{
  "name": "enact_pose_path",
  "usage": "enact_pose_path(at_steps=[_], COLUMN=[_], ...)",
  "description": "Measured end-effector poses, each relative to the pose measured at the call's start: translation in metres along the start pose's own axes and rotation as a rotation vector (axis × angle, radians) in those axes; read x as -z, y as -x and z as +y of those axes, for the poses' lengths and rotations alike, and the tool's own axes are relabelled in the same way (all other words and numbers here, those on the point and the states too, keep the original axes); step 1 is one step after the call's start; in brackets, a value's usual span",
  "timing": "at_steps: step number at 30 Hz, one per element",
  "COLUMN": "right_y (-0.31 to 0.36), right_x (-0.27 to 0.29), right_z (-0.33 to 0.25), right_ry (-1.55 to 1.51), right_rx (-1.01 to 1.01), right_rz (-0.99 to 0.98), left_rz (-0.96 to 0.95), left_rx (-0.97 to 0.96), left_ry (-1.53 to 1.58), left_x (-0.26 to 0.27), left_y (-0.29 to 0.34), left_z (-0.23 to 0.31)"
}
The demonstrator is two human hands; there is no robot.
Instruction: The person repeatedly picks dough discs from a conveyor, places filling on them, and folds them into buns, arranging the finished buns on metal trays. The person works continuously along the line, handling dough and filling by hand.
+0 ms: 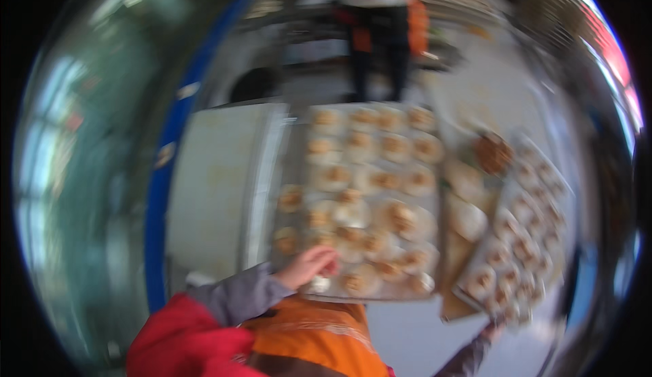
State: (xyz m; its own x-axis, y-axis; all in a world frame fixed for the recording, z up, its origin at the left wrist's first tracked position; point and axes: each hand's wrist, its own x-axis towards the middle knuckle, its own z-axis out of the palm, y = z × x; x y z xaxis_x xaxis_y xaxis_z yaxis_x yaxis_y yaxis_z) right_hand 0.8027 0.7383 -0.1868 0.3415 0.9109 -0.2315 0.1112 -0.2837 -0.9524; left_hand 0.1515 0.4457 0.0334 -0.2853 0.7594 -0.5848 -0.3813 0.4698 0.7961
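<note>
My left hand (314,266) is over the near left corner of a tray (380,300), its fingers curled together; whatever they hold, if anything, is hidden. Just below it sits a small white lump (319,284), perhaps dough. Pale dough rounds topped with brown filling, such as this dough round (363,280), cover the tray, some overlapping. My right hand (496,327) reaches the near end of a second, slanted tray (471,299) at the right, which bears rows of similar filled pieces. Blur hides its fingers.
Between the trays lie a brown mass of filling (493,153) and a white round lump (468,221) on a brown board (456,306). A pale flat board (210,194) is at the left, beside a blue edge (170,153). Another person (380,31) stands at the far side.
</note>
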Motion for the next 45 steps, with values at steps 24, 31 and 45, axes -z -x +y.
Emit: enact_pose_path(at_steps=[24,31,45], right_y=[0.279,0.702,1.121], right_x=[-0.418,-0.646,-0.708], right_z=[-0.195,-0.212,-0.031], right_ry=[0.592,0.549,0.323], right_rx=[0.923,0.831,1.277], right_rz=[-0.384,-1.747,-2.526], left_rz=[1.649,1.489,1.570], left_rx=[-0.156,-0.302,-0.066], left_ry=[-0.867,-0.713,-0.815], left_x=[0.640,0.635,0.573], left_y=[0.247,0.311,0.405], left_z=[-0.199,-0.245,-0.287])
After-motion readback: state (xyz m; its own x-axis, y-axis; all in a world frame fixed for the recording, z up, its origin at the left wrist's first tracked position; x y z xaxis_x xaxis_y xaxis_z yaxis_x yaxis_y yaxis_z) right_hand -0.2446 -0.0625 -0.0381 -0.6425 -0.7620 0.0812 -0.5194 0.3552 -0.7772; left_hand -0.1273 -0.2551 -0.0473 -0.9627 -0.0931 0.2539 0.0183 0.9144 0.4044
